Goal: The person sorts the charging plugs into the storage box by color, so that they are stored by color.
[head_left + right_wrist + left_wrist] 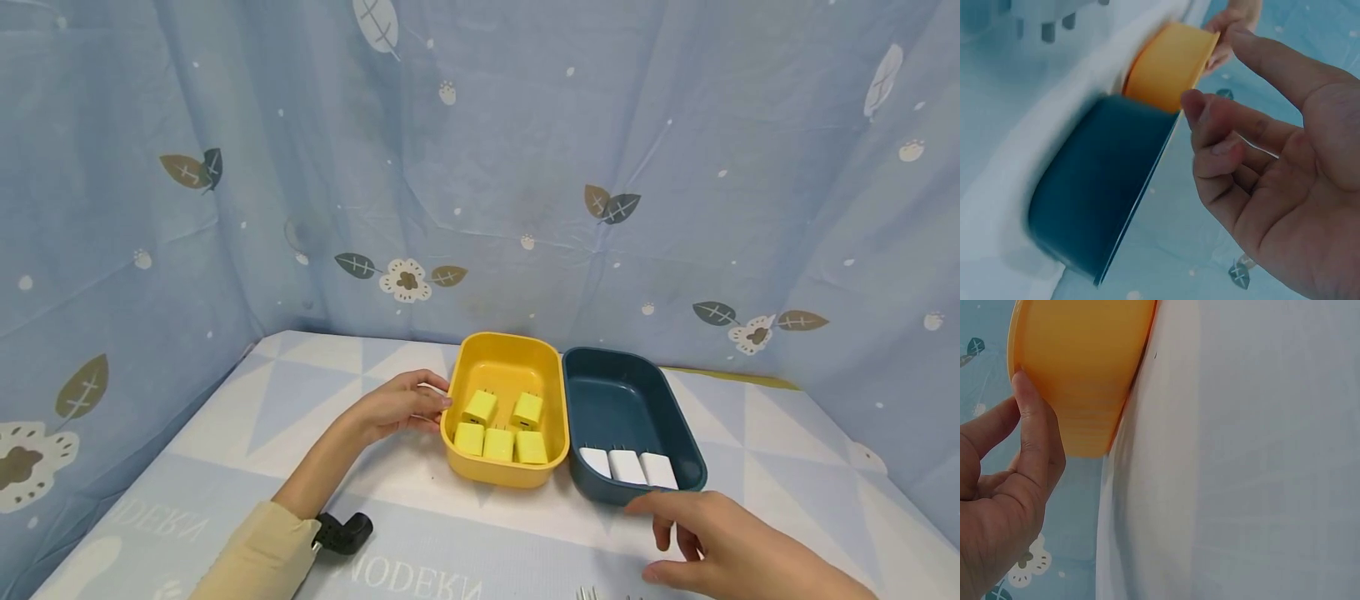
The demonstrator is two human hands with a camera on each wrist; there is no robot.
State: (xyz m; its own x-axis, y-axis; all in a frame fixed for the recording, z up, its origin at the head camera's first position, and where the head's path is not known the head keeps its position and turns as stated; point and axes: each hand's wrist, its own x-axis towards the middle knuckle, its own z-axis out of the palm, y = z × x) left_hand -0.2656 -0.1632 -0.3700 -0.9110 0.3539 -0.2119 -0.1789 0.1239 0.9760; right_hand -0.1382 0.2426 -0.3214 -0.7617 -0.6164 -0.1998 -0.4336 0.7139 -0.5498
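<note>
My left hand (405,402) holds the left rim of a yellow bin (468,471), its fingertips at the edge. In the left wrist view, a finger lies along the bin's outer wall (1091,369). Several yellow charger plugs (498,444) sit in that bin, mostly towards its near end. Against its right side stands a dark blue bin (615,400) with three white charger plugs (627,467) lined up at the near end. Just off the blue bin's near right corner hovers my right hand (720,542), fingers loosely bent, thumb apart, nothing between them.
A black angled connector (347,533) shows beside the left sleeve. Thin metal prongs (587,593) poke in at the bottom edge, their owner cut off. A patterned cloth (420,533) covers the table, and a blue leaf-print curtain (510,167) hangs behind and at both sides.
</note>
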